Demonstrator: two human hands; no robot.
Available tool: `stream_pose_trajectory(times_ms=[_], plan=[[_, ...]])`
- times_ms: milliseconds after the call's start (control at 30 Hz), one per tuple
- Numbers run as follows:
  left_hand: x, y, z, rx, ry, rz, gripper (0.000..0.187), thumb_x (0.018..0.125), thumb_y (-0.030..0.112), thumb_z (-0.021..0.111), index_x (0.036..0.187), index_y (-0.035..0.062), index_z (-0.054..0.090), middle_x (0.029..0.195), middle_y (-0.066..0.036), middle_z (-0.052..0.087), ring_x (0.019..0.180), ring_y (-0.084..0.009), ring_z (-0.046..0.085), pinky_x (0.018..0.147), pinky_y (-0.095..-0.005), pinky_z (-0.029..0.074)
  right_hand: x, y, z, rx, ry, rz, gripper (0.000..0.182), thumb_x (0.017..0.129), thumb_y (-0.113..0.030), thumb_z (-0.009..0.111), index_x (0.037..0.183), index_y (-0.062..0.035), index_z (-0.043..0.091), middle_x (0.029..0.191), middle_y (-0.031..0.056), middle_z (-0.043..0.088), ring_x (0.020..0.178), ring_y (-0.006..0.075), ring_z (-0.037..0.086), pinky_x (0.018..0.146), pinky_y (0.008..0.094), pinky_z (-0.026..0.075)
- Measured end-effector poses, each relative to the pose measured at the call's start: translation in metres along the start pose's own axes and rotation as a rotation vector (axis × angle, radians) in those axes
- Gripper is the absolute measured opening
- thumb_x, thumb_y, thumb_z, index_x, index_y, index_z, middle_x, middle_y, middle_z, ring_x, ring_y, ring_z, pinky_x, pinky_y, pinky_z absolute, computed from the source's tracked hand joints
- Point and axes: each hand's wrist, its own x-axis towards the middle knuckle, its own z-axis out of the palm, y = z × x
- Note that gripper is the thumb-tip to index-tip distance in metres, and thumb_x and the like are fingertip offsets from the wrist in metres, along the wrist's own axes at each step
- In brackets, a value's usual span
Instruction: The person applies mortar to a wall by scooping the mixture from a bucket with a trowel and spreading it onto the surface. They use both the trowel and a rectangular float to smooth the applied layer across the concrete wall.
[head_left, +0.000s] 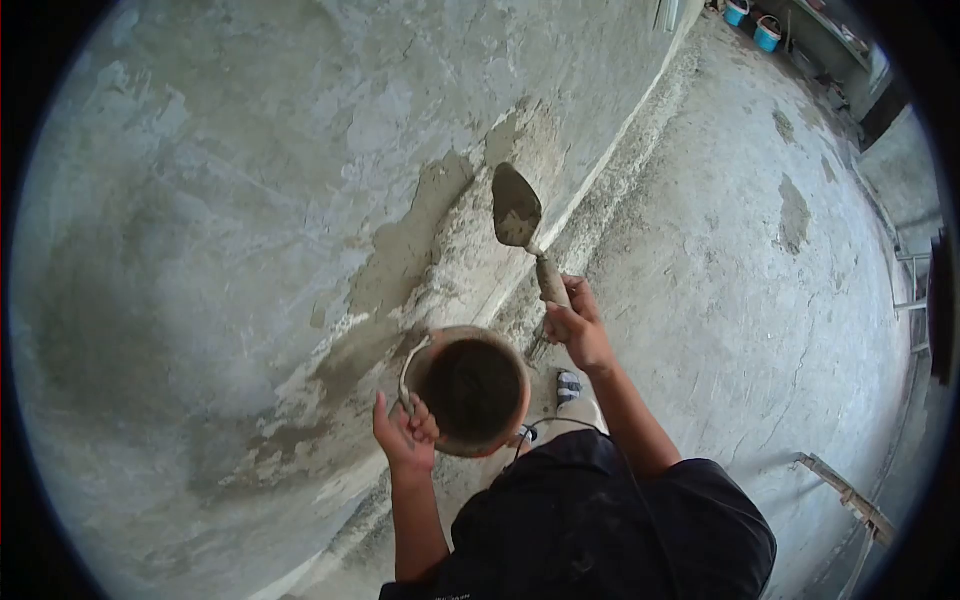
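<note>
While the person stood beside a rough grey wall [250, 200], seen from above by the head camera, both hands were occupied. The right hand [580, 325] was clamped on the grip of a trowel [517, 207], fingers and thumb wrapped around it. Its blade pointed away from the body, near the foot of the wall, with a lighter smear of grey material on the part closest to the grip.

The left hand [408, 438] had its fingers curled together around the thin, pale handle [405, 375] of a round bucket [437, 345], its thumb pointing out to the side. The bucket was in front of the person, close to the wall, its mouth facing up; its inside was too dark to make out what it held. Whether it hung or rested on the floor [700, 320] could not be told.

Above and left of the bucket, darker patches [405, 235] marked the wall around a paler, rougher strip. The person wore a black top [610, 520], with a strapped shoe [568, 385] showing below. Two blue pails [768, 38] stood far off at the upper right.
</note>
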Motion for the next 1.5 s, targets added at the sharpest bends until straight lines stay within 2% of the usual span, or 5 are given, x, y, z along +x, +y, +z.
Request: stream_pose_trajectory(times_ms=[167, 233, 367, 867, 1500], plan=[[-0.005, 0.011, -0.033, 0.042, 0.030, 0.003, 0.058, 0.086, 0.067, 0.047, 0.086, 0.0096, 0.051, 0.057, 0.003, 0.032, 0.043, -0.0095, 0.025, 0.043, -0.0247, 0.021, 0.045, 0.036, 0.060, -0.248, 0.215, -0.213, 0.045, 0.088, -0.004, 0.063, 0.124, -0.0023, 0.037, 0.102, 0.0108, 0.053, 0.070, 0.0145, 0.056, 0.058, 0.0310, 0.050], [-0.005, 0.016, -0.048, 0.062, 0.061, 0.000, 0.059, 0.086, 0.068, 0.047, 0.086, 0.0094, 0.051, 0.057, 0.003, 0.032, 0.042, -0.0096, 0.024, 0.042, -0.0244, 0.021, 0.051, 0.058, 0.087, -0.559, 0.291, -0.345, 0.056, 0.082, -0.008, 0.071, 0.125, 0.0023, 0.036, 0.111, 0.0229, 0.055, 0.091, 0.0327, 0.060, 0.078, 0.0434, 0.051], [-0.002, 0.030, -0.072, 0.103, 0.085, -0.016, 0.059, 0.086, 0.068, 0.047, 0.085, 0.0096, 0.051, 0.056, 0.003, 0.032, 0.041, -0.0098, 0.024, 0.042, -0.0249, 0.020, 0.037, 0.099, 0.136, -0.737, 0.325, -0.493, 0.060, 0.080, -0.005, 0.069, 0.129, 0.0040, 0.035, 0.115, 0.0282, 0.047, 0.097, 0.0464, 0.057, 0.079, 0.0461, 0.050], [-0.006, 0.044, -0.119, 0.165, 0.031, -0.117, 0.057, 0.091, 0.065, 0.043, 0.085, 0.0089, 0.054, 0.054, 0.002, 0.032, 0.039, -0.0105, 0.025, 0.041, -0.0268, 0.020, 0.076, 0.119, 0.115, -0.665, 0.486, -0.545, 0.063, 0.080, -0.008, 0.069, 0.129, 0.0062, 0.032, 0.114, 0.0213, 0.045, 0.105, 0.0284, 0.051, 0.087, 0.0391, 0.045], [0.003, 0.035, -0.118, 0.144, 0.010, -0.122, 0.054, 0.092, 0.062, 0.043, 0.083, 0.0096, 0.050, 0.054, 0.002, 0.031, 0.040, -0.0099, 0.024, 0.040, -0.0255, 0.020, 0.041, 0.116, 0.109, -0.673, 0.421, -0.526, 0.064, 0.079, -0.010, 0.069, 0.129, 0.0076, 0.033, 0.121, 0.0251, 0.046, 0.116, 0.0374, 0.050, 0.099, 0.0418, 0.040]])
